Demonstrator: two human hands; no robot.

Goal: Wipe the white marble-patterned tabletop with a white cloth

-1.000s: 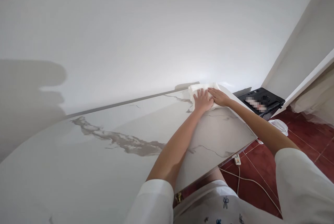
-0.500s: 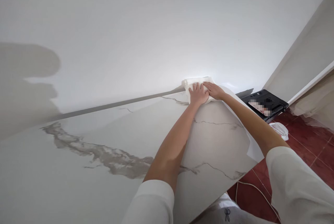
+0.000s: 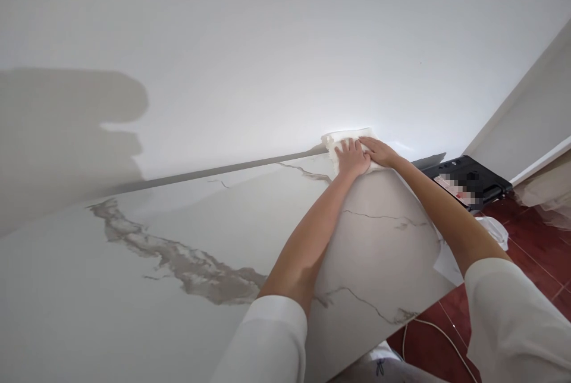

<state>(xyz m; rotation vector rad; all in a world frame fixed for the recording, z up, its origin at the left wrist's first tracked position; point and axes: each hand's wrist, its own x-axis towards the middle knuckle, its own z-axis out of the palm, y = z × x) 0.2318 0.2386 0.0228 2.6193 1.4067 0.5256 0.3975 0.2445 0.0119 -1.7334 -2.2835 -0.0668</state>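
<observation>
A folded white cloth [image 3: 331, 150] lies at the far edge of a white marble-patterned tabletop [image 3: 232, 222], up against the wall. My left hand [image 3: 353, 159] rests flat on it with the fingers spread. Beside it, my right hand [image 3: 378, 151] lies on the cloth's right part, fingers stretched out and pointing left. Both arms reach forward over the tabletop. Under the palms the cloth is hidden.
The white wall [image 3: 250, 62] rises behind the table. Past the right end stands a black case-like object [image 3: 488, 178]. A white bag-like item [image 3: 495, 231] lies on the red tiled floor [image 3: 535, 246], and a pale cable [image 3: 439, 329] runs below the front edge.
The view has turned slightly left, so everything sits further right in the picture. Both hands stay on the cloth, with little visible movement against the table.
</observation>
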